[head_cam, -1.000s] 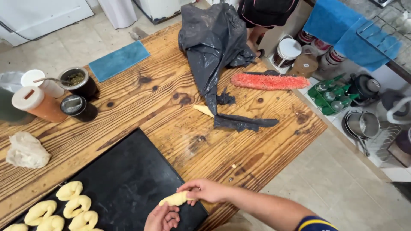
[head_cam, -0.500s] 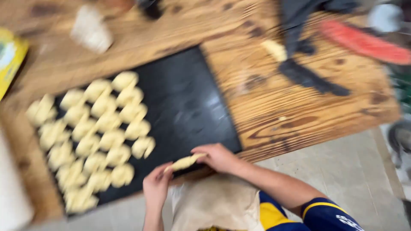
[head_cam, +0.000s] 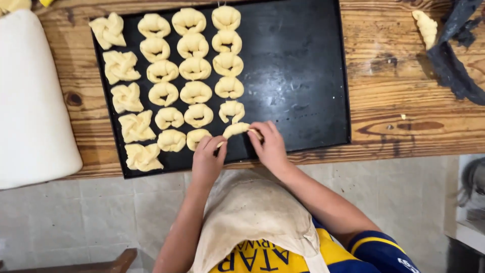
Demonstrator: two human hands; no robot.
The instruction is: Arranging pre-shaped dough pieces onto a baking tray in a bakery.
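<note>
A black baking tray (head_cam: pixel 303 76) lies on the wooden table (head_cam: pixel 404 106), its left half filled with several rows of pale shaped dough pieces (head_cam: pixel 194 68). At the tray's near edge, both hands pinch one curved dough piece (head_cam: pixel 236 129). My left hand (head_cam: pixel 208 159) holds its left end and my right hand (head_cam: pixel 270 146) holds its right end, bending it just above the tray surface. The piece sits at the bottom of the rightmost dough column.
A white cloth-covered block (head_cam: pixel 30 101) lies left of the tray. A loose lump of dough (head_cam: pixel 426 28) and a black plastic bag (head_cam: pixel 457 55) sit at the far right of the table. A beige apron (head_cam: pixel 252 217) hangs below my hands over tiled floor.
The view has swung closer over the tray. Both hands with the dough piece have moved from the tray's near right edge leftward, down beside the rows of dough.
</note>
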